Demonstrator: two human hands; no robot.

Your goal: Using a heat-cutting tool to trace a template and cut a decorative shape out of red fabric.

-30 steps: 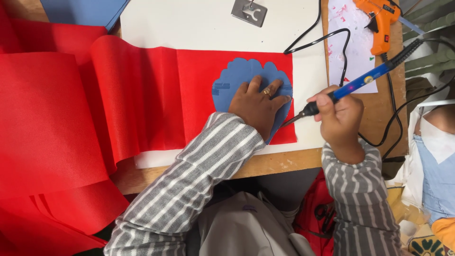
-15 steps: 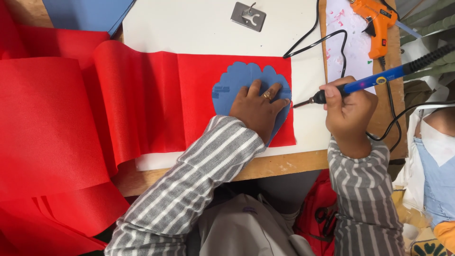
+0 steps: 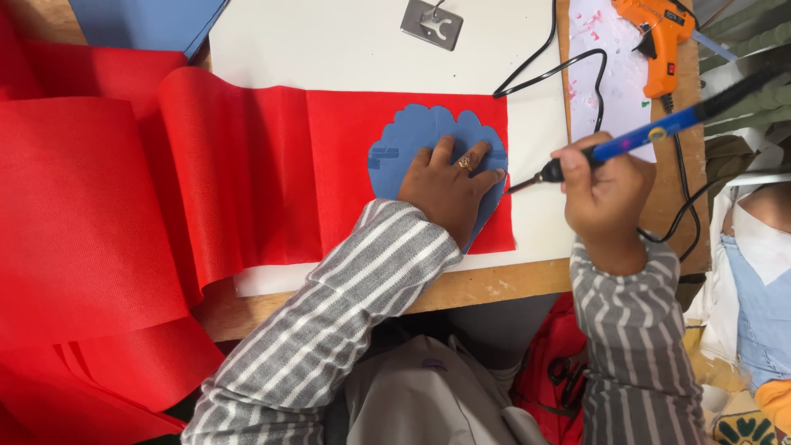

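White worktable [image 3: 329,41] | my left hand [image 3: 445,185] pressed flat on blue scalloped template [image 3: 404,144] over red fabric [image 3: 247,165] | right hand [image 3: 606,194] clamped on hot cutting pen [image 3: 626,140], tip just right of template edge | best traced slowly, template pinned firm.

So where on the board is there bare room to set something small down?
The white board is bare between the metal plate and the red fabric, also left of the plate. The right side is crowded: black cord, spotted paper, glue gun, right hand with hot tool.

view: my one head camera | looks: steeply down, close over the white-topped wooden worktable [image 3: 329,49] | shared: none
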